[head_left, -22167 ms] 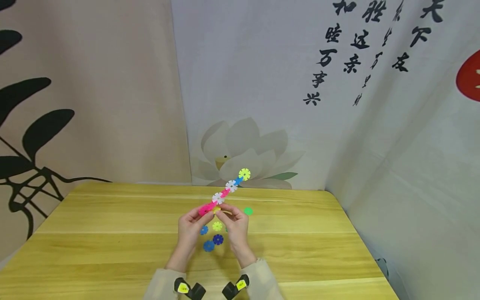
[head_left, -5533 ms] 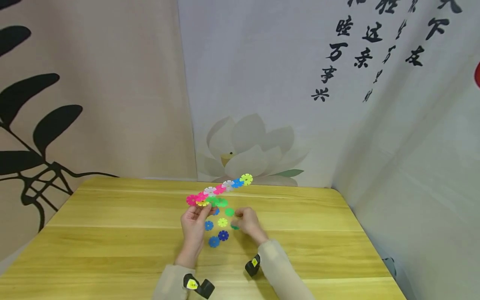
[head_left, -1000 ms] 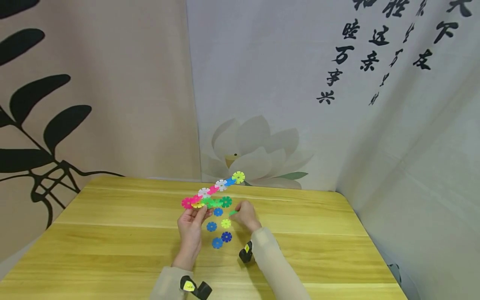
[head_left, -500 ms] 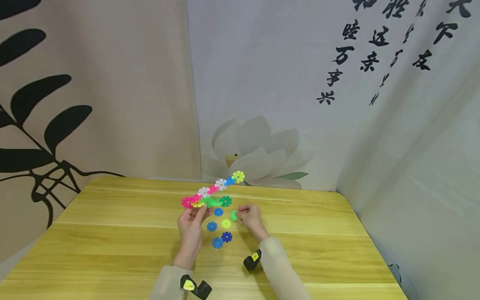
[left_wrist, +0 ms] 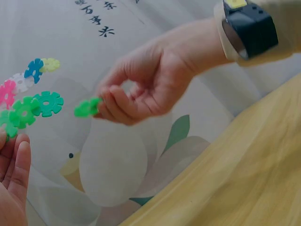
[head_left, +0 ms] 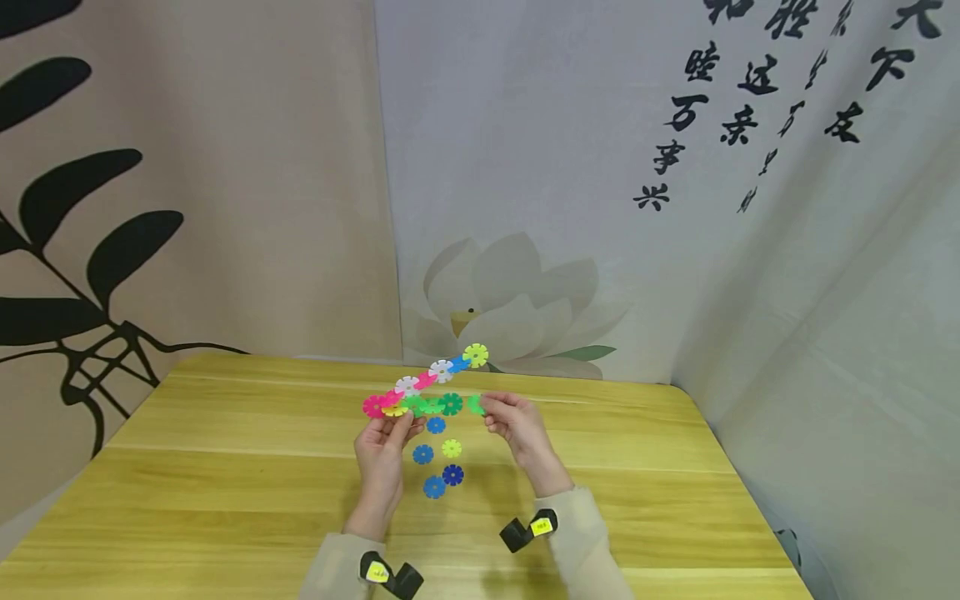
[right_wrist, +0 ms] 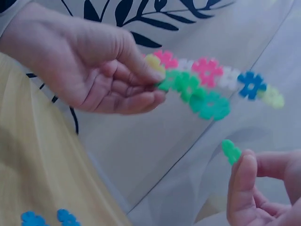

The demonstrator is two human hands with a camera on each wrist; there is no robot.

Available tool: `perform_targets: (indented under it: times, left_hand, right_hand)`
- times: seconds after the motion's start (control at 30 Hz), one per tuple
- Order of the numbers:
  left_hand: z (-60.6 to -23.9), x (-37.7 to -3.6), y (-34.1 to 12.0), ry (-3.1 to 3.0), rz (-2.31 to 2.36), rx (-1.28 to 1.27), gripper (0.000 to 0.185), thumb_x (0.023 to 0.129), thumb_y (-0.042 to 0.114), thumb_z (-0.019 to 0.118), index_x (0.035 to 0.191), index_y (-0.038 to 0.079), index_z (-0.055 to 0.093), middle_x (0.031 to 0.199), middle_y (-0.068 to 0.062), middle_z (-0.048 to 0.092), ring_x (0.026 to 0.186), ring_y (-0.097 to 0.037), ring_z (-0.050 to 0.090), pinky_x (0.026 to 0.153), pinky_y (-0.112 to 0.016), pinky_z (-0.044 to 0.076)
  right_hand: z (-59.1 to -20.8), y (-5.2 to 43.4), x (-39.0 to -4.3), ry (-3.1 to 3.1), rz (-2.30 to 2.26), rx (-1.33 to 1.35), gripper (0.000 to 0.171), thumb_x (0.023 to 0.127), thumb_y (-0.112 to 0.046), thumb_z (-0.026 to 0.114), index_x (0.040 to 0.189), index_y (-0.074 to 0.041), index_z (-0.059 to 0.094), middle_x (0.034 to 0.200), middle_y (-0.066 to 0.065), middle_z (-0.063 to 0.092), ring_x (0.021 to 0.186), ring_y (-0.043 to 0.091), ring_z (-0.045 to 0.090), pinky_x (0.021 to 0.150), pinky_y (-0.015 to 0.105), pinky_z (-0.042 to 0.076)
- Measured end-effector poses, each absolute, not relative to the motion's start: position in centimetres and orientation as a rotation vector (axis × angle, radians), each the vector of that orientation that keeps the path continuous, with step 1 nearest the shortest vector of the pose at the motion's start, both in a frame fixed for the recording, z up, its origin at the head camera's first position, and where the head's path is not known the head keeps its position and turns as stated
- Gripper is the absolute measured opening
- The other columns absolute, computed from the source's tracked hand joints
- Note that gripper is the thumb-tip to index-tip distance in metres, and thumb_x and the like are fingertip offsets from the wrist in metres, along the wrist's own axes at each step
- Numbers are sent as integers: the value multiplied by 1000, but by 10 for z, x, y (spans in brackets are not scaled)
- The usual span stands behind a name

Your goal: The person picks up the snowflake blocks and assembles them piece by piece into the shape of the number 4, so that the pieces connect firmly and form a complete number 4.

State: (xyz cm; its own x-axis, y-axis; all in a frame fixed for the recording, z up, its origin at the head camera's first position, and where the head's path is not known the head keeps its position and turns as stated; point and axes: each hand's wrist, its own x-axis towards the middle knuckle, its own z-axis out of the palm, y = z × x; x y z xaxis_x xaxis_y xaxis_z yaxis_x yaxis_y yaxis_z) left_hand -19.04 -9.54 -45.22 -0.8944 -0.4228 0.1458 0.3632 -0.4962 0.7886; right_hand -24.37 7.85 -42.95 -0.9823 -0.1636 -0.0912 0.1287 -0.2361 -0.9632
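I see left hand (head_left: 384,446) gripping snowflake chain (head_left: 427,392) | right hand (head_left: 517,425) pinching green piece (head_left: 475,405) at chain's 3 o'clock | risk: misaligned slots could snap joints.

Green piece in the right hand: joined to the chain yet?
Not joined. The green piece sits apart from the chain, pinched in the right hand.

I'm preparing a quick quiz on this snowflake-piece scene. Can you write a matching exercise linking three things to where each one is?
Things:
1. light green plastic snowflake disc
2. multicoloured chain of joined snowflake discs
3. dark blue plastic snowflake disc

Places:
A. lying on the wooden table
B. pinched in the right hand
C. held up by the left hand

Pairs: 1-B, 2-C, 3-A
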Motion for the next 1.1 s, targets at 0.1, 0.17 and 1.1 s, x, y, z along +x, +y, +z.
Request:
perform_targets:
  times: [0.1, 0.17, 1.1]
  left_hand:
    - [-452, -190, -95, -1223, -2384, 84, 20, 87, -10, 57, 83, 8, 65, 72, -1, 68, 66, -10, 67, 65, -22, 57]
    - [-452, -190, -95, -1226, -2385, 80, 20, 87, -10, 57, 82, 8, 65, 72, -1, 68, 66, -10, 67, 66, -22, 57]
    - [-454, -189, -94, -1260, -2353, 71, 20, 86, -12, 57, 84, 6, 65, 73, 0, 68, 66, -9, 67, 65, -22, 57]
  right_hand:
    - [-422, 79, -240, 1794, -2335, -47, 27, 88, 1, 58, 109, 18, 53, 68, 0, 61, 54, 3, 53, 48, 10, 46]
    - [-419, 79, -238, 1778, -2334, -57, 22, 88, 2, 58, 105, 15, 56, 67, 0, 61, 53, 4, 53, 47, 11, 46]
    - [-403, 81, -231, 1764, -2233, -84, 17, 88, 1, 59, 102, 11, 58, 67, -1, 61, 53, 4, 55, 49, 11, 48]
